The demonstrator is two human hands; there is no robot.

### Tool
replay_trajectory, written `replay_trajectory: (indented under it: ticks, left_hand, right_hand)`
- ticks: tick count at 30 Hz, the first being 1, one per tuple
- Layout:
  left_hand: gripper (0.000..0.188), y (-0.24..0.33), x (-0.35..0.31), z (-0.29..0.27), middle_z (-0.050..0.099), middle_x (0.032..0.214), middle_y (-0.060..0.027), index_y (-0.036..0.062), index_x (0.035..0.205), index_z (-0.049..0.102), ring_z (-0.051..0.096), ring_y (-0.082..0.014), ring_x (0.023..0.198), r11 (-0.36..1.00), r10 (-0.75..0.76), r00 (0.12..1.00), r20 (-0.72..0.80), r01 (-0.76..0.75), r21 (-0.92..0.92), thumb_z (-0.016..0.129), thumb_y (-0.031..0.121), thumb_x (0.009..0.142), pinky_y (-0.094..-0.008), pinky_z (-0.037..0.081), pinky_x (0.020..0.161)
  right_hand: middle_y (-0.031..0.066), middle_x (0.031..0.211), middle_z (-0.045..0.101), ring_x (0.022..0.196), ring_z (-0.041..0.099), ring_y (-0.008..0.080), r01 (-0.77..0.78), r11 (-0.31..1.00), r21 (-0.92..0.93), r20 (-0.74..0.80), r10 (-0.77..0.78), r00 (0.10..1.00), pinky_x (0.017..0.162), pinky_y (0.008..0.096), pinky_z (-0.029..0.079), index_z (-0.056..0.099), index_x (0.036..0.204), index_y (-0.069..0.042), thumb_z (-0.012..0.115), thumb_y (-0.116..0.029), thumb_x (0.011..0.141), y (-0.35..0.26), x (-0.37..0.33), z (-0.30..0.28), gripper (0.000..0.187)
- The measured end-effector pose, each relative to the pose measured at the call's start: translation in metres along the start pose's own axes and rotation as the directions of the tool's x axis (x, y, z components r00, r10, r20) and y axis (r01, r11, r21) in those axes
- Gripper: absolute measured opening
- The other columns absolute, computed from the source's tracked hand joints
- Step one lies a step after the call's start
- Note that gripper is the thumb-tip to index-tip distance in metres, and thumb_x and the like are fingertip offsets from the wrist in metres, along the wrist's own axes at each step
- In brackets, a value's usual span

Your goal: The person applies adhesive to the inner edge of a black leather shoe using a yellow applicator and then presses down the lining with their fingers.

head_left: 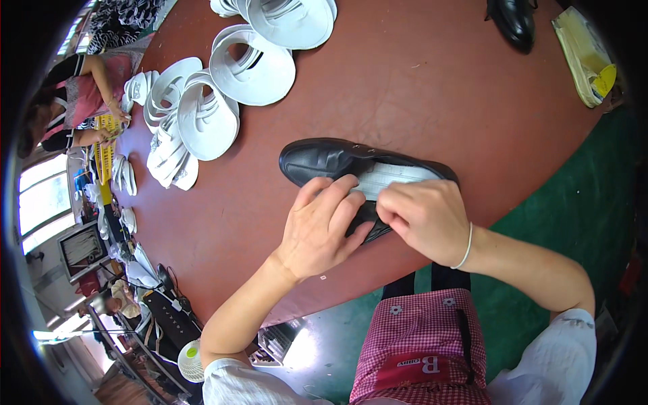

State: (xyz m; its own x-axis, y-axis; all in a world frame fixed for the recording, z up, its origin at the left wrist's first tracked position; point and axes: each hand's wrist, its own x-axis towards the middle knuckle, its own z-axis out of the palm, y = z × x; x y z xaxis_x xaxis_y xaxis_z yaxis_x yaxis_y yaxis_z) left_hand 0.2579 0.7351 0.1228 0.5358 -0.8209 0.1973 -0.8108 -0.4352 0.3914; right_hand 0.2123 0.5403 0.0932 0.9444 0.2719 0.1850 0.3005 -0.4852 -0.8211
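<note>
A black leather shoe [312,161] lies on its sole on the reddish-brown table, toe to the left, its pale insole [388,177] showing through the opening. My left hand [320,226] rests over the near side of the shoe, fingers bent and thumb lower, with black leather between them. Close beside it, my right hand [428,219] is closed in a pinch at the near rim of the opening. What its fingertips hold is hidden. Part of the shoe's near side is covered by both hands.
Several white ring-shaped pieces [273,77] lie in stacks at the far left of the table [405,88]. Another black shoe [514,27] and a yellowish clear package [584,57] are at the far right. A person [94,81] works at the left edge.
</note>
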Motion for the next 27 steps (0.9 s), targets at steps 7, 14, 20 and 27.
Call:
replay_trajectory:
  ticks: [7,14,20,27]
  left_hand:
    - [0.019,0.017,-0.004,0.01,0.065,0.089,-0.002,0.008,0.088,0.064,0.062,-0.0135,0.077,0.997,0.014,0.995,0.097,-0.021,0.072,0.067,0.006,0.069,-0.0431,0.034,0.096]
    - [0.015,0.014,-0.024,0.01,0.065,0.093,-0.0063,0.0062,0.084,0.062,0.062,-0.0166,0.079,0.915,0.233,0.971,0.052,-0.237,0.327,0.065,0.009,0.069,-0.0336,0.045,0.088]
    - [0.019,0.005,-0.027,0.027,0.063,0.096,-0.0105,0.0063,0.087,0.062,0.063,-0.0212,0.083,0.936,0.231,0.973,0.016,-0.227,0.27,0.064,0.007,0.068,-0.0423,0.045,0.09]
    - [0.021,0.0,-0.051,0.025,0.056,0.081,-0.0094,0.007,0.08,0.056,0.058,-0.0233,0.079,0.96,0.126,0.991,-0.035,-0.113,0.258,0.066,-0.003,0.065,-0.0512,0.042,0.093]
  right_hand:
    - [0.0011,0.076,0.061,0.068,0.061,0.0168,0.244,0.962,-0.124,-0.124,-0.259,0.958,0.06,0.0297,0.047,0.06,0.078,-0.011,0.062,-0.014,0.069,0.002,-0.033,-0.017,0.01]
    - [0.0067,0.092,0.066,0.08,0.063,0.0223,0.303,0.946,-0.114,-0.185,-0.32,0.929,0.072,0.0354,0.051,0.065,0.082,-0.006,0.067,-0.01,0.066,0.006,-0.072,-0.052,0.017]
    - [0.0066,0.082,0.059,0.087,0.06,0.0206,0.614,0.786,-0.066,-0.114,-0.617,0.778,0.091,0.0427,0.047,0.061,0.075,-0.005,0.058,-0.015,0.065,-0.011,-0.072,0.016,0.015]
    - [0.0065,0.107,0.055,0.073,0.053,0.0137,-0.376,0.901,-0.216,-0.775,0.076,0.628,0.071,0.0246,0.042,0.052,0.111,-0.001,0.067,-0.012,0.084,0.143,-0.113,-0.209,0.033]
